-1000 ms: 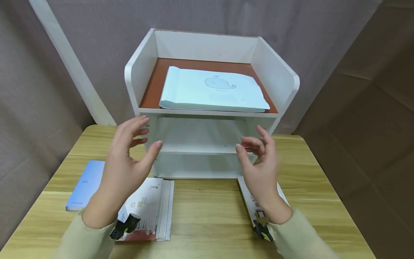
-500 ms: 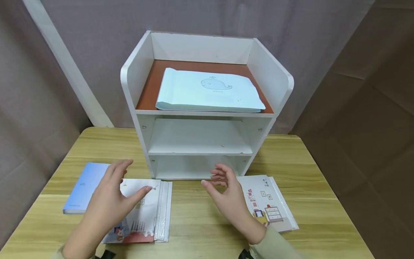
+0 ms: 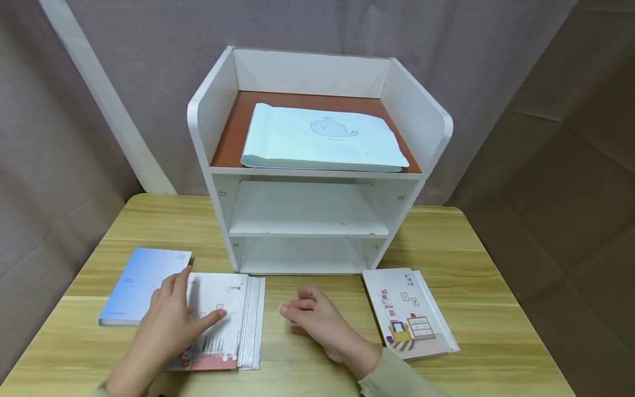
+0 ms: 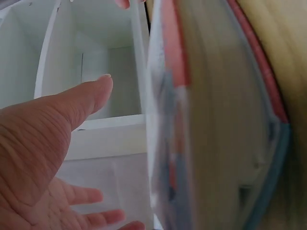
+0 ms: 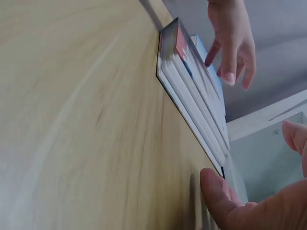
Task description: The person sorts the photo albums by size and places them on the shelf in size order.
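My left hand (image 3: 168,322) hovers over a white picture book (image 3: 230,309) with a red lower edge, thumb spread from the fingers and nothing held. In the left wrist view the thick page edges of that book (image 4: 225,120) fill the right side, apart from my hand (image 4: 33,143). My right hand (image 3: 322,325) is low over the table to the right of the same book, fingers loosely bent and holding nothing. The right wrist view shows the book (image 5: 196,96) lying flat, with my fingertips near its corner. A blue book (image 3: 141,284) lies just left of it.
A white shelf unit (image 3: 307,236) with a brown top board stands at the back of the wooden table (image 3: 297,375). On its top lies a pale blue packet (image 3: 292,138) with a whale drawing. Another white illustrated book (image 3: 414,314) lies at the right.
Both hands have come down from in front of the shelf. The left settles lower over the white book; the right has moved left and down toward the table middle, uncovering the right-hand book.
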Demonstrator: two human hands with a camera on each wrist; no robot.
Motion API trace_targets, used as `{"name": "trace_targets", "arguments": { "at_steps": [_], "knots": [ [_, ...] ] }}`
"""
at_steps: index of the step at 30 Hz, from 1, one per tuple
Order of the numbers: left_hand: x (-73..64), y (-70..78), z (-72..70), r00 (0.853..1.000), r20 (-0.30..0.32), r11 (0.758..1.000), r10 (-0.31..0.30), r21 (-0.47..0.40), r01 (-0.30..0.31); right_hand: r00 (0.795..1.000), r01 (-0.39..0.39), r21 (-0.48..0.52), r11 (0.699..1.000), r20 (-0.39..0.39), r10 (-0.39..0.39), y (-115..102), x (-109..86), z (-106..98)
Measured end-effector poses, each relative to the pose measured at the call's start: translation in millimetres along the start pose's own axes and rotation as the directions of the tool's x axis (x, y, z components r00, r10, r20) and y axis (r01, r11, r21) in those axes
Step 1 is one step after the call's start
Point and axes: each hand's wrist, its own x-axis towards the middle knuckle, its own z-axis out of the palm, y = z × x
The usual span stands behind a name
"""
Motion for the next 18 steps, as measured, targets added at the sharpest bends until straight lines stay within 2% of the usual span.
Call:
{"name": "trace_targets", "arguments": {
  "at_steps": [8,14,18],
  "knots": [
    [-0.4,-6.6,9.4,1.000,0.002,0.999,-0.024,-0.023,0.024,0.995,-0.096,0.053,0.994,-0.007,0.097,2,4.9,10],
    [-0.5,-11.1,15.0,0.998,0.055,0.999,-0.028,-0.034,0.030,0.989,-0.144,0.086,0.986,0.053,0.140,2,7.9,17],
    [0.2,-11.4,17.3,0.994,0.103,0.998,-0.042,-0.039,0.047,0.987,-0.151,0.088,0.985,0.061,0.146,2,9.4,20]
  ]
}}
